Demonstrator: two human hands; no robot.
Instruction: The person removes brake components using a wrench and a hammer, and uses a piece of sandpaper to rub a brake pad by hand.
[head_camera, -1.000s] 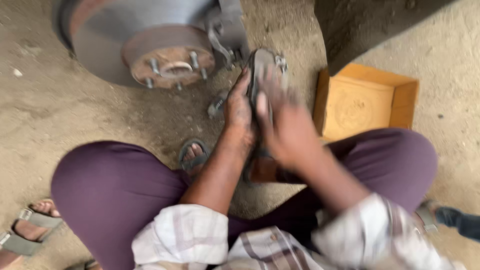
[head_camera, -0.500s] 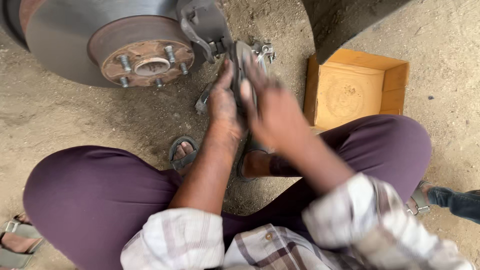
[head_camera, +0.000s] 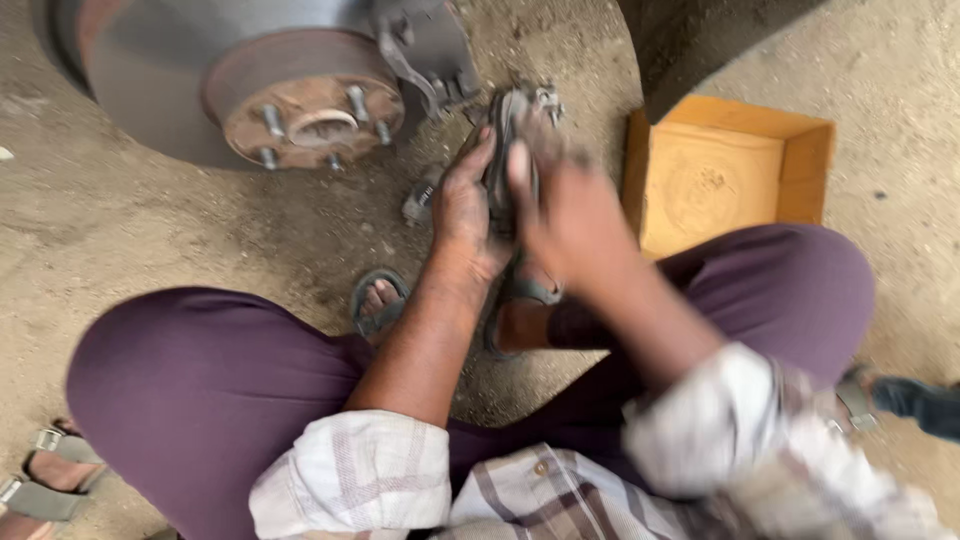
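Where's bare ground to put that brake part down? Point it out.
Bare dirt lies left of the left hand, between the brake disc and the purple-trousered knee. The open cardboard box is empty inside. It is crowded around the brake pad, both hands, the caliper and the sandalled feet.

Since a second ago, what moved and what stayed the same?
Mostly the view shifted: the grey metal brake disc and the open orange cardboard box sit a little differently in the picture. The left hand and right hand keep gripping the same dark, worn brake pad near the disc; the blurred right hand looks to be moving on it. Nothing was let go.
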